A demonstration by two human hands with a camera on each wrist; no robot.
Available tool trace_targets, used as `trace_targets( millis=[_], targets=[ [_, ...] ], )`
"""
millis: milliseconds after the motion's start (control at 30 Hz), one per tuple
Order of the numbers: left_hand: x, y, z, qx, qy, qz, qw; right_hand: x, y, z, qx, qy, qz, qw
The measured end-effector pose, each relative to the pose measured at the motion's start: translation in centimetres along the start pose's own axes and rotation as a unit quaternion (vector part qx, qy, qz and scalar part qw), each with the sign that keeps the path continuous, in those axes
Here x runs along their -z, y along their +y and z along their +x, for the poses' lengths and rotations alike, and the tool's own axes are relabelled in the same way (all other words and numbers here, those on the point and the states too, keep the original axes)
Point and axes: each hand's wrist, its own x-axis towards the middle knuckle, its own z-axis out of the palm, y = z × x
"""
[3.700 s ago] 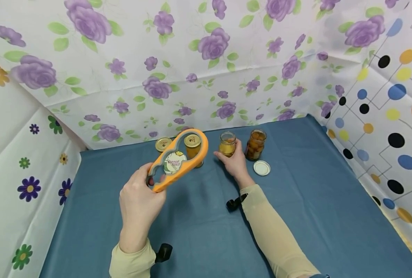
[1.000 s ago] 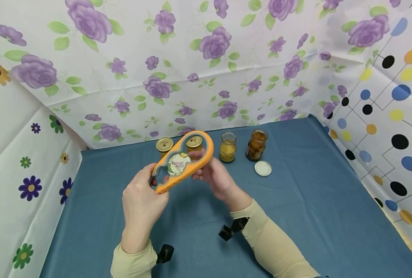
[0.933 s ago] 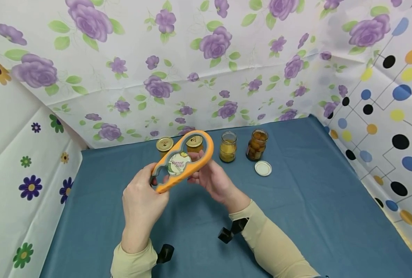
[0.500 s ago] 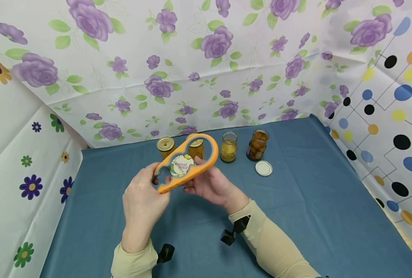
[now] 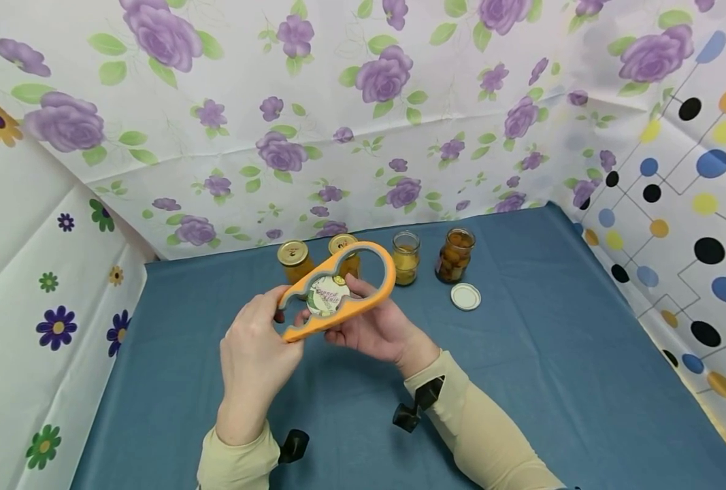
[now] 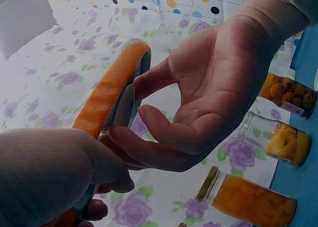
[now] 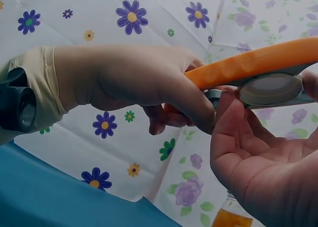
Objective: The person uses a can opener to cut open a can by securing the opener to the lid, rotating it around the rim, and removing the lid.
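Observation:
In the head view my left hand (image 5: 258, 340) grips one end of an orange jar opener (image 5: 390, 275) with grey-lined openings, held up above the cloth. A jar lid (image 5: 328, 295) with a printed "Canned Fruit" top sits in the opener's middle opening. My right hand (image 5: 377, 330) is under the opener. Its thumb and fingers reach the lid from opposite edges, pinching it. From the right wrist view, the lid's pale underside (image 7: 271, 88) shows between the right thumb and fingertips (image 7: 231, 110).
Behind the opener stand two gold-lidded jars of orange fruit (image 5: 293, 253) (image 5: 349, 262). Right of them are a lidless jar of yellow fruit (image 5: 406, 258) and a lidless jar of dark brown fruit (image 5: 454, 256). A white lid (image 5: 465, 297) lies on the blue cloth (image 5: 552, 381).
My right hand has let go of the yellow-fruit jar and come left to the lid in the opener. The opener has shifted slightly right and down.

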Motion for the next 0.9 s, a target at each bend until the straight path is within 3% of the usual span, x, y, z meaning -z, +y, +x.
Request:
trace_targets(
  millis=[567, 767, 900],
  targets=[
    [0.24, -0.29, 0.03, -0.035, -0.027, -0.028, 0.9986, 0.26, 0.19, -0.1, -0.015, -0.017, 0.032, 0.999],
    [0.36, -0.38, -0.01, -0.043, -0.049, -0.049, 0.9967, 0.14, 0.27, -0.02, -0.003, -0.04, 0.02, 0.999],
    [0.43, -0.38, 0.05, -0.044, -0.048, -0.052, 0.9965, -0.01, 0.41, 0.01, 0.007, -0.031, -0.001, 0.999]
  ],
)
